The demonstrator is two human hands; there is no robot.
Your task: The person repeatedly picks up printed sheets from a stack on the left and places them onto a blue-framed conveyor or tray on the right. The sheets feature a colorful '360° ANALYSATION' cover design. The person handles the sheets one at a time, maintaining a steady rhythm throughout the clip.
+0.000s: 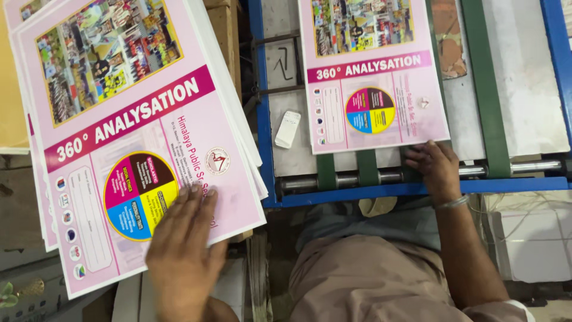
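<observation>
Blue-framed feed table [417, 189] across the upper right of the frame, with a grey metal bed [524, 89], green belts [485, 89] running up it, and steel rollers [524, 167] along the near edge. Lower centre, lap and knees in beige cloth.

On that bed, upper centre: one pink printed sheet [372, 77], with a photo collage on top, a magenta band below it and a four-coloured disc under that. Right hand [432, 167] at the sheet's lower right corner, fingers curled down onto the edge, metal bangle [453, 203] on the wrist; cannot tell whether pinching the card or only pressing on it. Small white object [288, 129] lying just left of the sheet, apart from it.

At left, filling the frame's left third: tilted stack of identical pink sheets [137, 149], edges fanned at the right side. Left hand [182, 250] spread flat, palm down, on the lower part of the top sheet, holding nothing, fingertips touching the coloured disc.

Judging from this, good handling would probably mean:
- squaring the sheet on the bed to the belts before letting go, since a skewed edge would likely run crooked;
- keeping the right fingertips and the bangle off the rollers;
- sliding only the top sheet off the stack with a flat palm, not dragging the fanned ones beneath;
- lifting by the margin, sparing the printed face from smudges;
- minding the white object, near enough to catch a sheet's left edge.
</observation>
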